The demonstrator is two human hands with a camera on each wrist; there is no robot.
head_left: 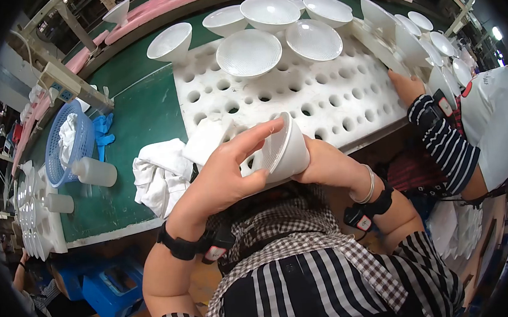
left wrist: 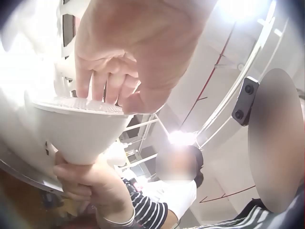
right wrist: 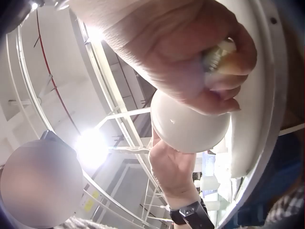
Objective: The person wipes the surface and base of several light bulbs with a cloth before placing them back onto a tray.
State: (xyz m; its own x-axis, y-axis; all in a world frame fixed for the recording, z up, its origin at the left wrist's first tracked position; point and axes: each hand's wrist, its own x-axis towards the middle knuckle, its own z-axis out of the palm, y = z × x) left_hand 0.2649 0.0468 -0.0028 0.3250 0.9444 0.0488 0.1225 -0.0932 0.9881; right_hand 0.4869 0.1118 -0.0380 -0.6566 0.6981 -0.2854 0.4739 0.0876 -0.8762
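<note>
A white cone-shaped reflector bulb (head_left: 291,153) with a textured clear lens (left wrist: 78,103) is held tilted over the near edge of the board. My right hand (head_left: 331,162) grips it from below round its narrow end; the metal screw base (right wrist: 220,58) shows between the fingers in the right wrist view. My left hand (head_left: 225,166) spans the wide lens end, its thumb and fingers at opposite sides of the rim. In the left wrist view the left fingertips (left wrist: 110,98) touch the lens face. Several more reflector bulbs (head_left: 249,53) stand face up on the holed white board (head_left: 203,106).
White cloths (head_left: 161,175) lie left of the board on the green table (head_left: 136,119). Farther left are a blue basket (head_left: 53,146), white bottles (head_left: 94,171) and blue gloves (head_left: 103,131). Another person's hand (head_left: 407,87) is at a rack of bulbs (head_left: 396,36) on the right.
</note>
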